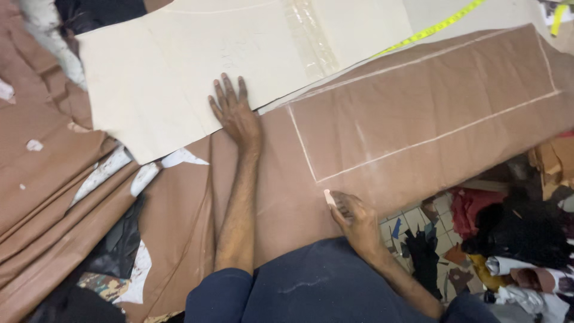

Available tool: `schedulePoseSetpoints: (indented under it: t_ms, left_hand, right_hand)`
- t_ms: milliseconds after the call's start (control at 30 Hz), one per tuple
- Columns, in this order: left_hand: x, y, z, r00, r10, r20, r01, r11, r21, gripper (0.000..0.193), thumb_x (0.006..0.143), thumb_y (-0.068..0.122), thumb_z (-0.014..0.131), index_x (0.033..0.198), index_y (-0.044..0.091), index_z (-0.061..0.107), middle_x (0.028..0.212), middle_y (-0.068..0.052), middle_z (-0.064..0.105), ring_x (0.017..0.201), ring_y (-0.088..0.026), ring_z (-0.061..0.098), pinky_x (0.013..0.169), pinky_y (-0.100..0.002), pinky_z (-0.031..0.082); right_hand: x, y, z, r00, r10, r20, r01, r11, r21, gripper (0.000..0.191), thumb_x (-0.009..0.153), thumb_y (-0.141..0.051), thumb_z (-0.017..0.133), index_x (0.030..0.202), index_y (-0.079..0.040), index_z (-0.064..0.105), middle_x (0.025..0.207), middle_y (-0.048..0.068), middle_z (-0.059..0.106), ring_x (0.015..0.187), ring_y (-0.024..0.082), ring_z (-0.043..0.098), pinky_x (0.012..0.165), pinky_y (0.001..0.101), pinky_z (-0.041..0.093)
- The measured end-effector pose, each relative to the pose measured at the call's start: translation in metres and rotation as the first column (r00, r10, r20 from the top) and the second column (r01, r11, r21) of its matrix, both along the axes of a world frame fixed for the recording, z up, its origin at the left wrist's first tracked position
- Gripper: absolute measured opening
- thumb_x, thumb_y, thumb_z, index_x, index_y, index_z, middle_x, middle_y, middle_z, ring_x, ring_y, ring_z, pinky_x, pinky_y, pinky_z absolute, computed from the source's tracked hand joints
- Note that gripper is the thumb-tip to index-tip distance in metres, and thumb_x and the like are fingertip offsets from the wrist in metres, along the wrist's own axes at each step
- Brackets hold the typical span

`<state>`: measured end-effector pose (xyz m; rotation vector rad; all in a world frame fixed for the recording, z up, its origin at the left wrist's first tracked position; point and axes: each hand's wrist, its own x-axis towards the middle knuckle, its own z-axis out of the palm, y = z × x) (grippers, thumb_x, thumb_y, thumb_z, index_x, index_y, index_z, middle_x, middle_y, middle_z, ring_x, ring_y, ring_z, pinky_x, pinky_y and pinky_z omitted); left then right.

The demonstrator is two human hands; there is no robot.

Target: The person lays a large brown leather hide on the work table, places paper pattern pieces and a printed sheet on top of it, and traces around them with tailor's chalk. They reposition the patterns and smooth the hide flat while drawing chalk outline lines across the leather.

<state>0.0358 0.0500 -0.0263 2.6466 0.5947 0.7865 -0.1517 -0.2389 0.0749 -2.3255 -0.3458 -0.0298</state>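
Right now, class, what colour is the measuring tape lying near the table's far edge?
Yellow; the measuring tape shows best in the head view.

We see no packages, labels, signs or screens here, near or far, left or right; nothing of that kind shows anywhere in the scene.

hands: 2; left hand (236, 113) flat on pattern edge; right hand (357, 220) w/ chalk
chalk pcs: 1; chalk (328, 197) pale, short
card patterns: 1; cream pattern (179, 72)
tape measures: 1; yellow tape measure (436, 27)
chalked rectangles: 1; on brown leather sheet (418, 113)
folded brown layers, left: approx 4; stack (54, 191)
floor scraps: many; can't count
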Motion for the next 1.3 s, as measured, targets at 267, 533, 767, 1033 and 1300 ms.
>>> schedulePoseSetpoints:
  t_ms: [267,533,767,1033,1300]
  left_hand:
    - [-0.005,-0.005,0.007,0.996,-0.051,-0.073,0.050,0.999,-0.014,0.078,0.073,-0.003,0.079,0.147,0.012,0.060,0.165,-0.018,0.038,0.153,-0.035,0.029,0.125,-0.054,0.012]
    - [-0.009,-0.011,0.010,0.994,-0.106,-0.020,0.106,0.994,0.031,0.065,0.077,-0.002,0.076,0.141,0.003,0.066,0.159,-0.025,0.046,0.149,-0.040,0.036,0.123,-0.058,0.015]
    - [-0.009,-0.008,0.002,0.992,-0.123,0.002,0.121,0.980,0.156,0.060,0.083,-0.012,0.067,0.141,0.002,0.068,0.156,-0.023,0.054,0.149,-0.038,0.042,0.125,-0.059,0.017]
    - [-0.012,-0.013,0.006,0.989,-0.136,0.055,0.117,0.959,0.259,0.047,0.089,-0.016,0.057,0.130,-0.001,0.072,0.145,-0.021,0.064,0.142,-0.035,0.053,0.125,-0.057,0.024]
    - [-0.023,-0.037,0.024,0.981,-0.174,0.087,0.131,0.922,0.365,0.036,0.095,-0.011,0.052,0.126,-0.007,0.071,0.139,-0.022,0.067,0.137,-0.038,0.059,0.116,-0.049,0.042]
  right_hand:
    - [-0.037,-0.039,-0.012,0.975,-0.046,-0.216,0.081,0.984,0.157,0.039,0.086,-0.007,0.076,0.125,-0.004,0.070,0.112,0.013,0.076,0.088,0.018,0.077,0.073,0.0295,0.065]
    - [-0.051,-0.069,-0.036,0.986,-0.082,-0.146,0.111,0.973,0.203,0.034,0.089,-0.005,0.074,0.124,-0.005,0.072,0.106,0.011,0.077,0.086,0.019,0.075,0.073,0.0300,0.063]
    - [0.018,-0.179,-0.046,0.875,-0.480,0.057,0.474,0.875,0.098,0.029,0.092,-0.009,0.072,0.121,-0.004,0.072,0.113,0.014,0.074,0.091,0.022,0.075,0.075,0.0308,0.063]
    - [0.092,-0.232,-0.053,0.939,-0.315,0.141,0.296,0.945,0.142,0.033,0.089,-0.006,0.073,0.122,-0.003,0.072,0.108,0.014,0.073,0.090,0.022,0.075,0.076,0.0314,0.063]
    - [0.130,-0.243,-0.064,0.959,-0.215,-0.183,0.266,0.907,0.326,0.028,0.092,-0.012,0.075,0.118,-0.004,0.072,0.098,0.011,0.073,0.074,0.020,0.075,0.067,0.0318,0.061]
